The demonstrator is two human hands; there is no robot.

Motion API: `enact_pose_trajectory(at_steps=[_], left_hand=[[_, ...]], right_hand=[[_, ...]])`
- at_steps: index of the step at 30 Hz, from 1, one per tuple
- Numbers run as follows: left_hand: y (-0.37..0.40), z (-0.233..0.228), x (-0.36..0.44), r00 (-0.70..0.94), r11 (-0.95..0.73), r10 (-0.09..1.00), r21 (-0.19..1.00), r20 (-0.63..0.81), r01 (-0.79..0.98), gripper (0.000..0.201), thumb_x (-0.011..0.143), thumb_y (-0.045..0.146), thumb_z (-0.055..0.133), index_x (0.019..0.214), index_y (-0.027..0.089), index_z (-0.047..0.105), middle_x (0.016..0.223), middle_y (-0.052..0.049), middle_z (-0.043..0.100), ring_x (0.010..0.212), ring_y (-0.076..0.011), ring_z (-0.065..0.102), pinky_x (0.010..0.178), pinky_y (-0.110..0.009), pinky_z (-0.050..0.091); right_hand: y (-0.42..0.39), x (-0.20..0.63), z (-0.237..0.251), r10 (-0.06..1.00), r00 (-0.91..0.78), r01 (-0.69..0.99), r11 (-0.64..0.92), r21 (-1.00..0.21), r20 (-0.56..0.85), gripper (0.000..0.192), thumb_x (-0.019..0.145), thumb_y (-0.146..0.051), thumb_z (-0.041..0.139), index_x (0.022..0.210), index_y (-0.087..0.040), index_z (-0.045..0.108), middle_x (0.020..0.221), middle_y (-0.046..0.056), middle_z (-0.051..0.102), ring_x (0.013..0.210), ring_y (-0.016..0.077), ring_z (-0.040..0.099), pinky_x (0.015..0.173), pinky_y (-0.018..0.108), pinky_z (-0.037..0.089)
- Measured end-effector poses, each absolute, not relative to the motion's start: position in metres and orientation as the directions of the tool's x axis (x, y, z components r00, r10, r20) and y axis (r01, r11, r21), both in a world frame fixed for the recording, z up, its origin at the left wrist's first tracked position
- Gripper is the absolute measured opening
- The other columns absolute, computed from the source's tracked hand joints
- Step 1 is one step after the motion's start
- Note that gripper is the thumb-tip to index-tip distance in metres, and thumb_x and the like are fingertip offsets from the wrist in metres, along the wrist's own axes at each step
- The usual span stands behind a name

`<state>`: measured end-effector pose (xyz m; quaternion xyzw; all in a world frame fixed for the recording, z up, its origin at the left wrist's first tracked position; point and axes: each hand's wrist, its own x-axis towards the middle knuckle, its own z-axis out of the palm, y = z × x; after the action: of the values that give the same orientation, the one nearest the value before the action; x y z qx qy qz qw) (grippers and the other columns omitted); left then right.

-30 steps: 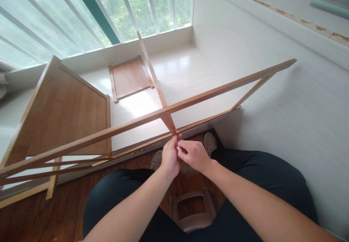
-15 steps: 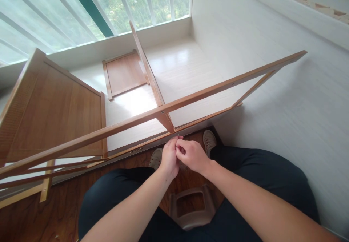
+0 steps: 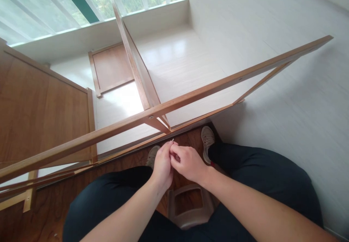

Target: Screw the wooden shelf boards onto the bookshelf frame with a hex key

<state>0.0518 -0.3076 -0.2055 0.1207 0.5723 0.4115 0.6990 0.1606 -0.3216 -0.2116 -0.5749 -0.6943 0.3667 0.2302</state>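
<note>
Looking down from the head camera, I see my two bare hands pressed together just above my lap. My left hand point(image 3: 163, 161) and my right hand point(image 3: 188, 162) touch at the fingertips, both curled narrow and pinching a thin pale pin-like piece point(image 3: 172, 140) between them. Only its tip shows, poking up just above the fingers; I cannot tell exactly what it is, or which hand grips it more firmly.

Just beyond the hands, almost touching the tip, runs the lower rail point(image 3: 191, 122) of a wooden frame point(image 3: 207, 89), slanting up toward the right. Above it the upper rail crosses from far left to far right, with a small dark screw hole point(image 3: 151, 117) just above and left of my left hand. An upright wooden divider point(image 3: 133, 60) rises from that joint, away from the hands.

Well off to the left of my left hand stands a brown wooden panel point(image 3: 46, 114). Farther away, beyond the frame, a smaller panel point(image 3: 110, 67) lies flat on the pale floor point(image 3: 185, 60).

Right below the hands, between my knees, sits a brown plastic stool point(image 3: 188, 205) on dark wood flooring.
</note>
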Motion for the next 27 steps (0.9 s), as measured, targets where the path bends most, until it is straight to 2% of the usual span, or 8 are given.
enact_pose_trajectory(at_steps=[4,11,19,27], left_hand=[[-0.3,-0.205,0.053,-0.012,0.607,0.727,0.652,-0.686,-0.455,0.024,0.069,0.03,0.079,0.085,0.013,0.071,0.072,0.0,0.063,0.066,-0.0111,0.057,0.061,-0.022,0.045],[-0.289,-0.2,0.061,0.031,0.582,0.75,0.636,-0.661,-0.508,0.031,0.067,0.039,0.083,0.08,0.014,0.069,0.066,0.002,0.061,0.061,-0.0104,0.055,0.059,-0.023,0.043],[-0.292,-0.201,0.058,0.026,0.538,0.769,0.626,-0.639,-0.565,0.036,0.063,0.036,0.086,0.086,0.012,0.072,0.067,0.0,0.063,0.062,-0.0113,0.057,0.061,-0.023,0.044],[-0.292,-0.204,0.05,0.096,0.547,0.798,0.649,-0.595,-0.528,0.035,0.065,0.035,0.086,0.088,0.012,0.076,0.065,-0.001,0.063,0.059,-0.0104,0.055,0.058,-0.023,0.043]], right_hand=[[-0.314,0.163,-0.21,0.975,-0.216,0.613,0.096,-0.784,-0.05,0.012,0.087,-0.018,0.055,0.076,-0.021,0.054,0.073,-0.001,0.065,0.065,0.0131,0.055,0.063,0.025,0.031],[-0.307,0.17,-0.209,0.973,-0.211,0.611,0.202,-0.766,0.089,0.02,0.086,-0.016,0.054,0.067,-0.02,0.05,0.07,-0.001,0.061,0.064,0.0118,0.05,0.064,0.024,0.031],[-0.311,0.172,-0.21,0.966,-0.218,0.619,0.246,-0.746,0.139,0.021,0.082,-0.015,0.055,0.064,-0.02,0.046,0.064,-0.003,0.056,0.059,0.0107,0.044,0.062,0.024,0.029],[-0.313,0.171,-0.213,0.955,-0.202,0.633,0.296,-0.716,0.216,0.02,0.085,-0.016,0.053,0.065,-0.02,0.051,0.065,-0.002,0.057,0.06,0.0112,0.047,0.064,0.023,0.032]])
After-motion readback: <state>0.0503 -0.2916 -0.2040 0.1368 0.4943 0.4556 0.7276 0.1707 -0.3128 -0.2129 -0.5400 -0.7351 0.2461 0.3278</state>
